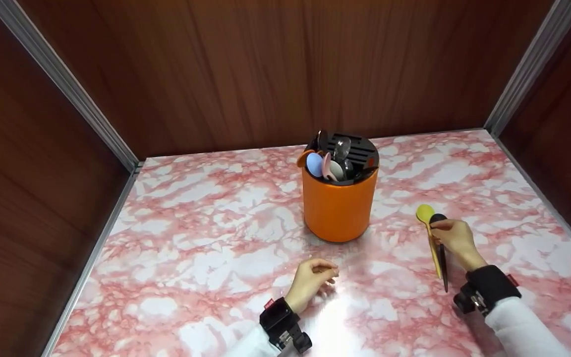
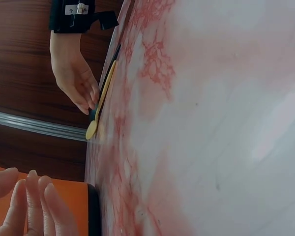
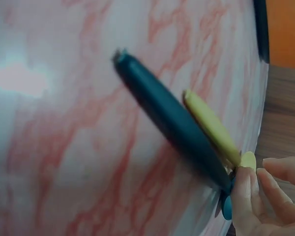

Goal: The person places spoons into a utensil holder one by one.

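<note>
At the right of the head view my right hand (image 1: 456,240) pinches a dark spoon (image 1: 444,267) near its bowl. A yellow spoon (image 1: 425,213) lies right beside it, handles almost parallel. In the right wrist view the dark spoon's handle (image 3: 167,120) points toward the camera and looks blurred, with the yellow handle (image 3: 211,125) behind it. My fingers (image 3: 243,194) partly cover the dark spoon's neck. Over the table, in front of the orange utensil holder (image 1: 339,210), my left hand (image 1: 310,282) hovers with loosely curled fingers and nothing in them.
Several spoons and other utensils stand in the holder's front opening, among them a blue spoon (image 1: 314,164). A slotted black top (image 1: 360,146) covers its back part. Brown wood-look panels (image 1: 246,74) with metal edging enclose the marbled pink-and-white table (image 1: 206,223) behind and at both sides.
</note>
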Tool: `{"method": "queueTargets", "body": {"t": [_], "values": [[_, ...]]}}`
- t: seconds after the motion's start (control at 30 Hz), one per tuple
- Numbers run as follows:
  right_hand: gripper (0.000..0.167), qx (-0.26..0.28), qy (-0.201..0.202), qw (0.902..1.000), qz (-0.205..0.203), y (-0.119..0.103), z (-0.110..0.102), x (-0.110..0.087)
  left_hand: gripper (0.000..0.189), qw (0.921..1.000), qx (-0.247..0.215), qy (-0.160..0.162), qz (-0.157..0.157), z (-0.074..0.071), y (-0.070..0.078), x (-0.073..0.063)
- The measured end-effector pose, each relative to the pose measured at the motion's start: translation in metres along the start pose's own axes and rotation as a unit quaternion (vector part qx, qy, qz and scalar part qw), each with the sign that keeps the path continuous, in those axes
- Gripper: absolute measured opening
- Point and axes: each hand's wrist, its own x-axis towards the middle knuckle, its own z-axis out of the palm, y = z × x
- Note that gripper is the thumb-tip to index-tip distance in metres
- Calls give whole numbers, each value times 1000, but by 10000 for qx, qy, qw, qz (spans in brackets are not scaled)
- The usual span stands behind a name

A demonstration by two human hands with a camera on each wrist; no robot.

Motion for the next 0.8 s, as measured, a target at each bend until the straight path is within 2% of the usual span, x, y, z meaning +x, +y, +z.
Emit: {"method": "queueTargets", "body": {"t": [0.23, 0.47, 0.8], "values": [[25, -845, 284, 9953, -391, 2, 4, 1, 20, 9999, -33, 44, -113, 0, -2, -1], [24, -1671, 437, 9822, -743, 4, 9, 5, 19, 9996, 22, 163, -241, 2, -1, -3], [13, -2178, -108, 9696, -1108, 0, 11, 14, 19, 9995, -52, 118, -299, 2, -3, -3]]}}
